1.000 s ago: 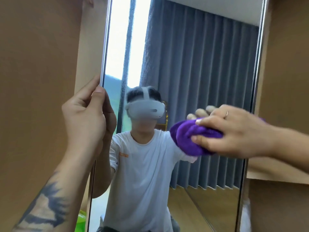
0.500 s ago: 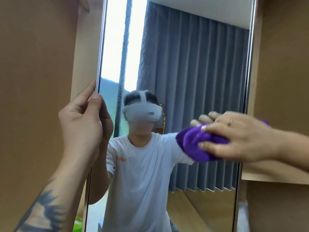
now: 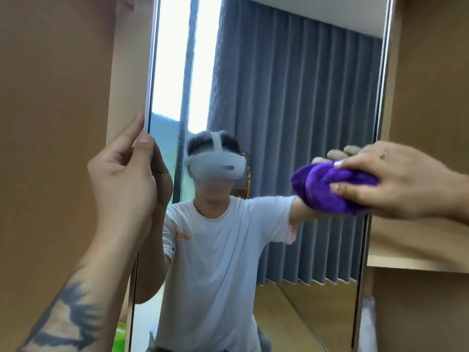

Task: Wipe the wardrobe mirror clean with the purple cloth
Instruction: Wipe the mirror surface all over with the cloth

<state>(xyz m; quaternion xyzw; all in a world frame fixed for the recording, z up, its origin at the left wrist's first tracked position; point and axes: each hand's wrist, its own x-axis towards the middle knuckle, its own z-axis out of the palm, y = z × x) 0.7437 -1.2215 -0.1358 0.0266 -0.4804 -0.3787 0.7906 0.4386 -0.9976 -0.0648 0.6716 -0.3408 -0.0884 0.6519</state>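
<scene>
Moved: purple cloth (image 3: 327, 190) and right hand (image 3: 396, 181) now nearer the mirror's (image 3: 291, 97) right edge. Left hand (image 3: 124, 179), centre left: pinches the mirror's left edge. Right hand, centre right: grips the bunched cloth against the glass.

The tall, silver-framed wardrobe mirror (image 3: 291, 97) stands between brown wooden wardrobe panels (image 3: 50, 97). The left hand (image 3: 124, 179) grips the mirror's left edge, thumb on the front of the frame, fingers curled behind it. The right hand (image 3: 396, 181) holds the bunched purple cloth (image 3: 327, 189) pressed against the glass near the mirror's right edge. The glass reflects grey pleated curtains, a bright window, and a person in a white T-shirt wearing a white headset. A light wooden shelf (image 3: 416, 260) sits right of the mirror.
</scene>
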